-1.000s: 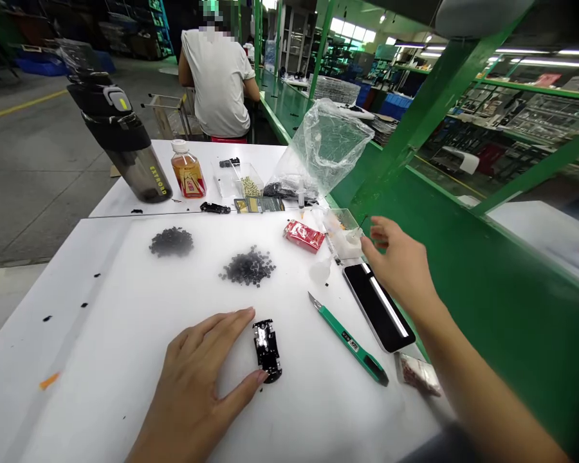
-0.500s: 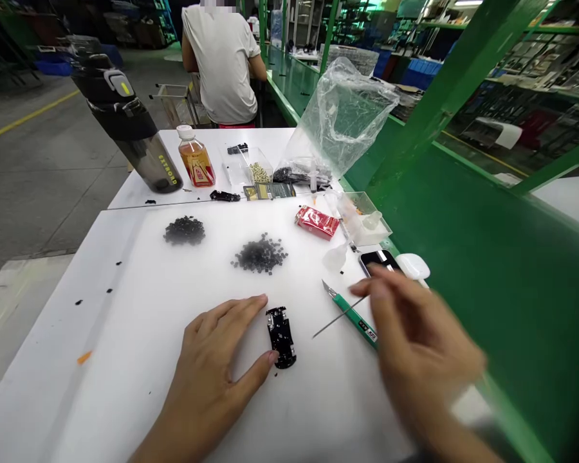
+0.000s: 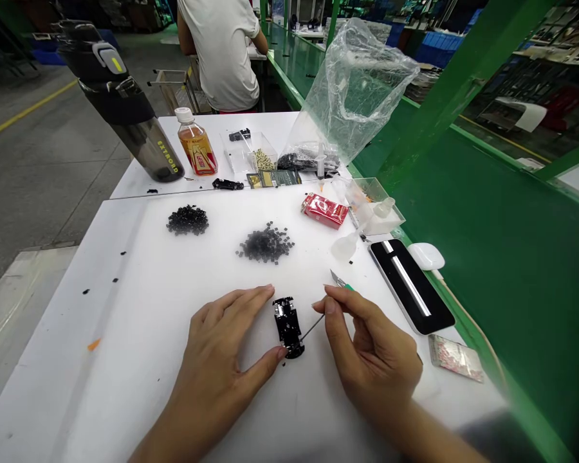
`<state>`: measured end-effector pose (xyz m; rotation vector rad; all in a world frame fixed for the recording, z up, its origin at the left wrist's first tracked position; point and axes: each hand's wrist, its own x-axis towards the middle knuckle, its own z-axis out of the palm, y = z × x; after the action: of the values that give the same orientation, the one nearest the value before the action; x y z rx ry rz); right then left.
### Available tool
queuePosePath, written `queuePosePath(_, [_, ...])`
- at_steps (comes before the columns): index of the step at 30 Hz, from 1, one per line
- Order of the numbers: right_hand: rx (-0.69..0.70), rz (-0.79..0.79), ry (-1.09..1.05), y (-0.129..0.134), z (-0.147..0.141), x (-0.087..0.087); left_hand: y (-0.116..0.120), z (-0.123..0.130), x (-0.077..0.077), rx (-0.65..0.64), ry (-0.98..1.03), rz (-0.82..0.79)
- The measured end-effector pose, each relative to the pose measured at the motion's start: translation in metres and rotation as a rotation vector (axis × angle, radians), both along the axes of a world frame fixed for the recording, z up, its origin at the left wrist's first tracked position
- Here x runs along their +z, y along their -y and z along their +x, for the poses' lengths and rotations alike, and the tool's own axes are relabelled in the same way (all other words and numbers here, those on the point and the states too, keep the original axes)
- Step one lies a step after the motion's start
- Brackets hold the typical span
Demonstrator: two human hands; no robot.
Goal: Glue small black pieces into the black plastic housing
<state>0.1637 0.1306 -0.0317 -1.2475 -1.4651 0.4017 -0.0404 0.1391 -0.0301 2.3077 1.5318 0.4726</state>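
Right hand (image 3: 374, 347) was in a narrow pinch on my feed, thumb and forefinger holding a thin steel needle (image 3: 313, 328) whose tip reached the side of a small black part (image 3: 288, 326). That part lay flat toward the near edge of the white worktop (image 3: 125, 360), a little right of its middle, with shiny metal patches on its face. Left hand (image 3: 222, 366) stood wide open beside it, its forefinger tip (image 3: 269, 290) just off the part's top end and its thumb tip (image 3: 282, 352) touching the lower end. Just past the right hand, the blade of a green-handled craft knife (image 3: 338, 278) showed, with most of the handle hidden behind the fingers. Toward the worktop's far edge I could see two heaps of small black pieces (image 3: 265, 244), a red packet (image 3: 325, 210) and a clear plastic box (image 3: 371, 206) holding dropper bottles. A black phone (image 3: 412, 286) and a white earbud case (image 3: 425, 256) sat along the right edge, with a foil packet (image 3: 456, 357) nearer the right corner. Beyond the far edge, on a second white surface, stood a bottle of amber drink (image 3: 195, 151), a dark tumbler (image 3: 120, 109) and a clear plastic bag (image 3: 357, 90). A seated co-worker (image 3: 219, 51) faced away further off.
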Motion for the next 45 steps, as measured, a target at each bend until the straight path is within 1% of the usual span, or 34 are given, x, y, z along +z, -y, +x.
queuePosePath(11, [-0.008,0.002,0.022,-0.001,0.001,-0.001,0.0,0.001,-0.002,0.006,-0.01,-0.008])
queuePosePath(15, [-0.043,0.019,0.041,0.003,0.0,0.001,0.001,0.001,-0.001,0.001,-0.008,0.0])
queuePosePath(16, [-0.07,0.015,0.037,0.003,0.002,0.004,0.001,0.001,-0.002,0.003,-0.008,0.007])
queuePosePath(17, [-0.128,0.018,0.029,0.003,0.005,0.008,0.002,0.0,-0.002,0.01,-0.01,0.013])
queuePosePath(19, [-0.322,0.04,0.036,-0.004,0.016,0.019,0.002,-0.001,-0.003,0.023,-0.016,0.022])
queuePosePath(21, [-0.531,0.113,0.091,-0.021,0.037,0.032,0.002,-0.002,-0.005,0.028,-0.017,0.032])
queuePosePath(22, [-0.597,0.164,0.13,-0.033,0.051,0.039,0.002,-0.002,-0.006,0.026,-0.017,0.039])
queuePosePath(23, [-0.625,0.204,0.172,-0.047,0.066,0.045,0.001,-0.002,-0.007,0.022,-0.018,0.045])
queuePosePath(24, [-0.615,0.24,0.206,-0.061,0.082,0.049,0.001,-0.002,-0.008,0.021,-0.018,0.057])
queuePosePath(26, [-0.567,0.263,0.272,-0.088,0.112,0.055,0.0,-0.002,-0.01,0.028,-0.018,0.073])
queuePosePath(29, [-0.552,0.293,0.358,-0.119,0.142,0.053,-0.001,-0.003,-0.014,0.036,-0.016,0.112])
queuePosePath(31, [-0.55,0.295,0.401,-0.132,0.15,0.046,0.0,-0.002,-0.017,0.03,-0.03,0.14])
queuePosePath(35, [-0.57,0.283,0.466,-0.151,0.152,0.028,0.0,-0.001,-0.02,0.019,-0.06,0.185])
queuePosePath(37, [-0.526,0.229,0.516,-0.155,0.152,0.023,0.0,-0.001,-0.02,0.016,-0.063,0.178])
queuePosePath(39, [-0.461,0.17,0.583,-0.15,0.148,0.024,0.001,-0.001,-0.018,0.02,-0.04,0.157])
queuePosePath(40, [-0.452,0.175,0.614,-0.142,0.143,0.026,0.002,0.0,-0.017,0.027,-0.023,0.142])
queuePosePath(42, [-0.471,0.237,0.654,-0.117,0.128,0.033,0.003,0.001,-0.015,0.047,0.011,0.106])
queuePosePath(43, [-0.441,0.273,0.669,-0.101,0.118,0.037,0.003,0.001,-0.014,0.057,0.025,0.085])
queuePosePath(44, [-0.339,0.281,0.683,-0.084,0.107,0.041,0.003,0.002,-0.013,0.068,0.039,0.062])
queuePosePath(45, [-0.142,0.259,0.711,-0.068,0.095,0.043,0.003,0.002,-0.012,0.081,0.056,0.04])
